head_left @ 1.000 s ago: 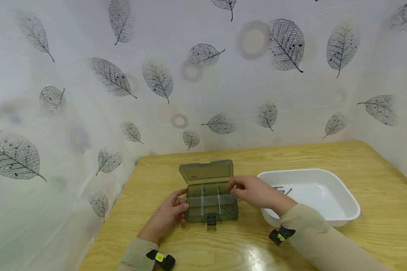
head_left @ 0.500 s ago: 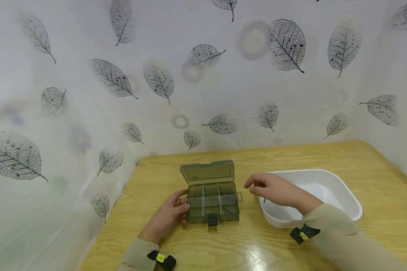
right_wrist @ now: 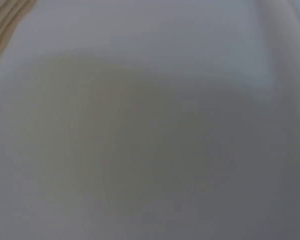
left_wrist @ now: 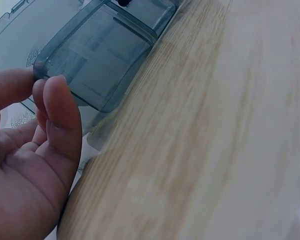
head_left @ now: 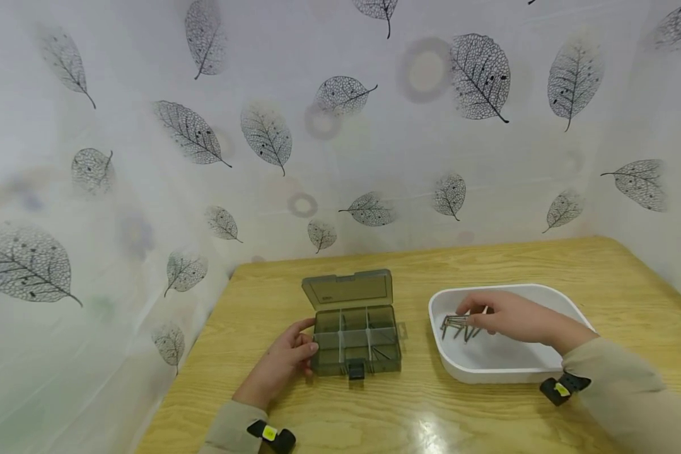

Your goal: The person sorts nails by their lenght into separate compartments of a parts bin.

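A translucent grey compartment box (head_left: pixel 354 343) stands on the table with its lid (head_left: pixel 349 290) raised. My left hand (head_left: pixel 284 356) grips the box's left end, thumb at the front corner; the left wrist view shows that hand's fingers (left_wrist: pixel 60 102) against a box corner. A few thin metal pieces (head_left: pixel 380 353) lie in the front right compartment. Over the left part of a white tray (head_left: pixel 522 356) is my right hand (head_left: pixel 505 315), fingers bent loosely with a gap to the thumb. Several slim metal nails or screws (head_left: pixel 459 325) lie beneath its fingertips. The right wrist view is blurred white.
The wooden table (head_left: pixel 346 416) carries the box at left and the tray at right, with a strip of tabletop between them. A small clear tab (head_left: pixel 402 331) is at the box's right side. Behind rises a leaf-patterned sheet (head_left: pixel 386 145).
My right hand has moved right, from above the box's right compartments into the white tray over the metal pieces. My left hand has stayed at the box's left end.
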`<state>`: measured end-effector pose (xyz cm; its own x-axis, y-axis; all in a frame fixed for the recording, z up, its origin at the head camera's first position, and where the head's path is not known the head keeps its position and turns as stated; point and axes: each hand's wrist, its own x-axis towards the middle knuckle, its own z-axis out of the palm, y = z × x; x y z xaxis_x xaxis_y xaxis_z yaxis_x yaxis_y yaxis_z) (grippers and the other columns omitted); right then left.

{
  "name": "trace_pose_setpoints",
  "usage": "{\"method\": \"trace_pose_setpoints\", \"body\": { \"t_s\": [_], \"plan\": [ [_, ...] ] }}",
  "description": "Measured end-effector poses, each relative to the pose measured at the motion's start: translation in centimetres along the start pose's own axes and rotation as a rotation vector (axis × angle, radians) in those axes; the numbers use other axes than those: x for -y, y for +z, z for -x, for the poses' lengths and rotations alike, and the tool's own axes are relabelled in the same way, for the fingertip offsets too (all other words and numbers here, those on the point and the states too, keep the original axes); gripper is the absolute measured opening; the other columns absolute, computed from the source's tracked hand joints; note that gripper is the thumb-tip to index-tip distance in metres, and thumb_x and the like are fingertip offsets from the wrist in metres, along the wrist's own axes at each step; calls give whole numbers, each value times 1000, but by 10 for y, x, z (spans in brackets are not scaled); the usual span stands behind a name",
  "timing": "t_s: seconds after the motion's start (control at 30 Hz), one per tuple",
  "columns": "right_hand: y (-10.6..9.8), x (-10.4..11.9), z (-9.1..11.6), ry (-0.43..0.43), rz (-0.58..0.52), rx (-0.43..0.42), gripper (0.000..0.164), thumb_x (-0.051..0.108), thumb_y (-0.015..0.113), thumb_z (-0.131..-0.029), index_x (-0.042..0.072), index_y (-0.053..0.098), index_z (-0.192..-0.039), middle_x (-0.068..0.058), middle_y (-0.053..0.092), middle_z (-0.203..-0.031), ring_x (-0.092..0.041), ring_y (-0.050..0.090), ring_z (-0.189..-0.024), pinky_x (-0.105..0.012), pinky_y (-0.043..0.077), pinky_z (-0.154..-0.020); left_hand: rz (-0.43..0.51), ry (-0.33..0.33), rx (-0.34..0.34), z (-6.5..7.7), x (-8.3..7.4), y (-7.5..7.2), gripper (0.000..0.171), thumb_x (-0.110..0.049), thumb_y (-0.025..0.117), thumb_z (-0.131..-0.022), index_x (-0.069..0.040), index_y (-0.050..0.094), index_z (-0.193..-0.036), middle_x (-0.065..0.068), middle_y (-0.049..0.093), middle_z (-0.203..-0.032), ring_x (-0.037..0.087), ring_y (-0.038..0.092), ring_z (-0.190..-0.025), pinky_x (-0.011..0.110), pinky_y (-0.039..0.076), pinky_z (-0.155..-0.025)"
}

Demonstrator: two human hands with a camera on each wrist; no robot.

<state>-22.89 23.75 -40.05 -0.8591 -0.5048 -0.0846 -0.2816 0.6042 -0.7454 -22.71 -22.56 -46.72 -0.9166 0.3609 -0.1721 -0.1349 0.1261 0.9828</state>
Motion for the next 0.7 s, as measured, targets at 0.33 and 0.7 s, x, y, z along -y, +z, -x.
{"method": "trace_pose_setpoints", "body": {
  "t_s": [0.33,0.7],
  "plan": [
    [-17,-32,10,2,95,32,28,17,67,-97,10,67,-125,-8,65,-120,-17,62,-81,-29,51,-68,15,-7,-3,1,-2,2,63,-14,60,-104,-8,28,-158,9,50,-103,17,48,-75,34,54,-67],
    [-11,-56,5,-29,217,35,23,17,74,-89,20,73,-112,4,65,-113,-21,58,-106,-38,48,-91,16,-5,-8,0,-1,3,64,-14,61,-103,-7,28,-158,9,50,-103,17,48,-75,34,54,-67]
  ]
}}
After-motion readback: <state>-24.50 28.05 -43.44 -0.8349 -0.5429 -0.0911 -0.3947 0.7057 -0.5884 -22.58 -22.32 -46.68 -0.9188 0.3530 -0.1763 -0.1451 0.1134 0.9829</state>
